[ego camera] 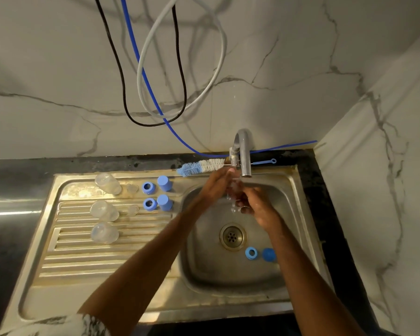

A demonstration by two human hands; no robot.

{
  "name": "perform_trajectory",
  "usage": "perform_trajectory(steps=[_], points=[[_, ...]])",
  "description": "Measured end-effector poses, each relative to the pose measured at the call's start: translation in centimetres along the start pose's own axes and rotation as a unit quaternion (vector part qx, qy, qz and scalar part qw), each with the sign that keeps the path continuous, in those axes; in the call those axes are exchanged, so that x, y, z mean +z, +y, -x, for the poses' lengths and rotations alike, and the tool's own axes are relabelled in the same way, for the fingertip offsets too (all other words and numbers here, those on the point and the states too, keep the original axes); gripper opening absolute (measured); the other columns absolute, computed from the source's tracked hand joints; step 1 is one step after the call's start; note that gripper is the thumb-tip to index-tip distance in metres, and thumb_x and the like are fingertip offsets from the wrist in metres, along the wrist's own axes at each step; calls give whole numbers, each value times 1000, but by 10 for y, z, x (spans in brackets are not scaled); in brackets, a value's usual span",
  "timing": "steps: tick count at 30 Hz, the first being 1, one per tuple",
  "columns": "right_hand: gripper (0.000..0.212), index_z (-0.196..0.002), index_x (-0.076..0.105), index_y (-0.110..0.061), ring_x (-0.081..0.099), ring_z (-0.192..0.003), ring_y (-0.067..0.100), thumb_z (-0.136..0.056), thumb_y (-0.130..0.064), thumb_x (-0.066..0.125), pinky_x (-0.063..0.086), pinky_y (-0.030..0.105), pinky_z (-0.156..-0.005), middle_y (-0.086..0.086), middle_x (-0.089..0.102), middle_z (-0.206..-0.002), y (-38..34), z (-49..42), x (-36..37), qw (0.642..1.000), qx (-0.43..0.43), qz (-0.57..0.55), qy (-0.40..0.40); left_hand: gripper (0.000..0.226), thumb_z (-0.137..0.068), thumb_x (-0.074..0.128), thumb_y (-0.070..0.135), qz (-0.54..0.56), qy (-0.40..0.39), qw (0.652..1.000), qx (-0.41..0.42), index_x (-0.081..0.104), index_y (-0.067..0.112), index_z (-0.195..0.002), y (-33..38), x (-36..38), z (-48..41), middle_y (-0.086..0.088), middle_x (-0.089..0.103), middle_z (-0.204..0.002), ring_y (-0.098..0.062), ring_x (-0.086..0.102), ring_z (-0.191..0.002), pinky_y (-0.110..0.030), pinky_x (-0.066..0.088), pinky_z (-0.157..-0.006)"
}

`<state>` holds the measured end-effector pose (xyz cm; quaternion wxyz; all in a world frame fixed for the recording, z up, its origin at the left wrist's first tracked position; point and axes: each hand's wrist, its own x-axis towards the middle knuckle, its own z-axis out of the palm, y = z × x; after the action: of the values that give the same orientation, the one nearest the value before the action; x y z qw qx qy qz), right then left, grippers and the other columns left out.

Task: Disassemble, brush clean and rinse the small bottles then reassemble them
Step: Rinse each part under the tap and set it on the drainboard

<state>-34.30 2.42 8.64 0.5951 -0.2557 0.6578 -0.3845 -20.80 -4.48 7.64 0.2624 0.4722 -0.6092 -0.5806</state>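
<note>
We held our left hand [217, 184] and right hand [256, 208] close together under the tap [244, 154]. The right hand's fingers curled round a small clear part [235, 190], but the left hand was too blurry to tell. Three clear bottles [104, 210] lay at 9 o'clock from our hands beside blue rings [148, 187] and blue caps [164, 183], and a lone ring [251, 253] and lone cap [269, 254] lay at 5 o'clock from the drain [232, 236].
</note>
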Motion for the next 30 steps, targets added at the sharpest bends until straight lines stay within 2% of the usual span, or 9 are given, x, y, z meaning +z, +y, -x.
perform_trajectory(steps=[4,6,8,11,15,19,24,27,30], points=[[32,-91,69,-17,49,-55,10,-92,-48,61,39,27,-55,0,62,-73,12,8,6,997,66,-11,-33,23,-105,57,31,-21,-8,998,66,67,20,-122,-15,-7,48,3,72,-112,-12,70,-106,-31,58,-93],[33,-87,67,-17,47,-55,11,-91,-50,61,37,27,-55,0,60,-70,16,16,16,995,86,-1,-48,20,-100,64,26,-101,40,991,80,69,23,-119,-26,-8,63,8,73,-111,-3,69,-104,-27,57,-93],[47,-90,69,-13,51,-57,14,-93,-58,57,39,30,-58,2,63,-69,20,26,28,994,85,14,-62,20,-96,69,19,-114,105,985,70,70,23,-116,-35,-12,75,8,73,-111,-1,69,-103,-32,59,-92],[57,-103,72,-14,68,-75,21,-100,-64,42,52,35,-71,7,75,-85,23,43,54,993,22,104,-41,14,-93,73,14,-110,151,979,77,72,21,-105,-37,-25,99,10,74,-99,0,71,-94,-28,61,-82],[28,-113,69,-26,71,-95,19,-97,-47,61,61,34,-77,2,74,-106,28,60,87,979,-117,163,-41,13,-91,75,17,-112,195,970,90,68,24,-100,-41,-49,131,15,69,-89,4,67,-87,-17,56,-73],[9,-99,76,-24,75,-85,19,-90,-24,75,63,32,-71,0,77,-92,36,68,119,975,-160,152,-34,33,-92,76,21,-115,211,964,115,60,17,-121,-49,-72,159,13,67,-95,8,64,-90,-8,49,-75],[16,-101,76,-14,73,-82,16,-97,-25,64,59,31,-73,-2,76,-92,61,61,156,941,-250,218,72,31,-91,73,16,-172,233,948,129,57,23,-117,-71,-102,199,10,65,-109,0,59,-91,-15,51,-76],[30,-84,77,-12,70,-79,25,-88,-37,61,50,31,-68,7,75,-81,93,49,178,925,-181,322,87,31,-86,67,14,-226,238,942,72,60,12,-116,-118,-125,221,0,66,-111,-18,63,-91,-36,55,-75],[19,-88,79,-19,64,-79,20,-86,-33,67,49,30,-70,2,70,-86,114,41,214,917,-183,346,79,33,-77,62,13,-263,214,941,7,63,4,-109,-161,-146,235,-9,66,-102,-28,63,-87,-39,52,-72]])
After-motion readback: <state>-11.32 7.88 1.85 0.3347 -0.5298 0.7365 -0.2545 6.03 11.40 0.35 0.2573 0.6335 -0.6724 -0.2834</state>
